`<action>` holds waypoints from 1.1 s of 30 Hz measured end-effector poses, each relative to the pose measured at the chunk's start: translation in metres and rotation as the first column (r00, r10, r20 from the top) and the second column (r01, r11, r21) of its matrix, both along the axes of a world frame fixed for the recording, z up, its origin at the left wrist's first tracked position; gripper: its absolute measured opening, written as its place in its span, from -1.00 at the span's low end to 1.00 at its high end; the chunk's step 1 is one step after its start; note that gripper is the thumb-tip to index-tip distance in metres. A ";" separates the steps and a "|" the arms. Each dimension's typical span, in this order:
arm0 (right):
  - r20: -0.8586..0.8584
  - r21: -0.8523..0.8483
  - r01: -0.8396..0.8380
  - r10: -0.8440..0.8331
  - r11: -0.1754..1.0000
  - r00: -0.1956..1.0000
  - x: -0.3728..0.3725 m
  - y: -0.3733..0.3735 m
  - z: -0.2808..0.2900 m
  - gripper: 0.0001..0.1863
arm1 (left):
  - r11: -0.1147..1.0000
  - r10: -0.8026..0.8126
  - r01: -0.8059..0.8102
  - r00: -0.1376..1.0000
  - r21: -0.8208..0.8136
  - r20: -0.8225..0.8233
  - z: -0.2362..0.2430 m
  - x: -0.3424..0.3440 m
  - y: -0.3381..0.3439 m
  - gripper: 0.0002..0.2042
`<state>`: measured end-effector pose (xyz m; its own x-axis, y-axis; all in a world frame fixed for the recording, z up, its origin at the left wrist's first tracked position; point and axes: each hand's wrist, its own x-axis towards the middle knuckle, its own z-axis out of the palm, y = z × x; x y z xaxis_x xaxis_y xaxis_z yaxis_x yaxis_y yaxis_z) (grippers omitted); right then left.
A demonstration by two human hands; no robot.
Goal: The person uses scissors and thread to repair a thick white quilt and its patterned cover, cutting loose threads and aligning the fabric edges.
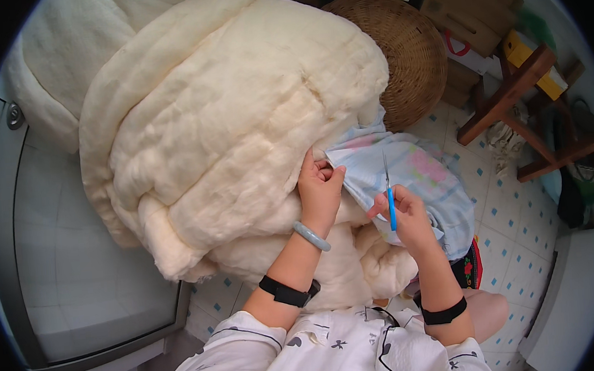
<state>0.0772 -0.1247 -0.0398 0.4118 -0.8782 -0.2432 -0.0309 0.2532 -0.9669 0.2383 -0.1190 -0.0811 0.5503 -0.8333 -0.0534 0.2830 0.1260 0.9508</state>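
Snipping at a pastel printed fabric cover (415, 176) beside bulky cream cotton batting (229, 121): left hand (320, 190) pinching the fabric edge taut, right hand (405, 213) fingers curled around small blue-handled scissors (389, 192), blades up. Next needing, likely, a careful cut along the seam.

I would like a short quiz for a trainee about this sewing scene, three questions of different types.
1. True or false: the right hand holds small scissors with a blue handle.
2. What does the left hand pinch? A) the woven basket B) the edge of the printed light-blue fabric C) the wooden stool
3. Fill in: the big cream wadding lies to the person's ____ of the fabric.

Key: 1 true; 2 B; 3 left.
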 end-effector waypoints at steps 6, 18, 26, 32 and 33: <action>0.583 0.616 -0.430 -0.014 0.660 0.813 0.044 -0.015 0.000 -0.43 | 0.997 -0.028 0.025 0.999 0.071 0.046 0.001 0.003 0.002 -0.30; 0.534 0.754 -0.438 -0.068 0.490 0.843 0.054 -0.019 0.003 -0.44 | 0.996 -0.086 0.085 0.996 0.041 0.025 -0.001 0.009 0.010 -0.32; 0.517 0.770 -0.419 -0.087 0.481 0.851 0.059 -0.018 0.006 -0.45 | 0.996 -0.083 0.083 0.996 0.022 0.017 0.005 0.009 0.012 -0.35; 0.521 0.767 -0.421 -0.088 0.484 0.849 0.062 -0.017 0.004 -0.48 | 0.996 -0.091 0.091 0.996 -0.007 0.010 -0.005 0.011 0.012 -0.31; 0.515 0.769 -0.415 -0.086 0.486 0.853 0.062 -0.017 0.004 -0.49 | 0.996 -0.088 0.089 0.996 -0.019 0.008 -0.007 0.012 0.013 -0.30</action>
<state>0.1395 -0.1413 -0.0354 0.7927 -0.2511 -0.5556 0.1748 0.9666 -0.1874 0.2500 -0.1065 -0.0878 0.4746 -0.8796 -0.0335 0.2872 0.1187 0.9505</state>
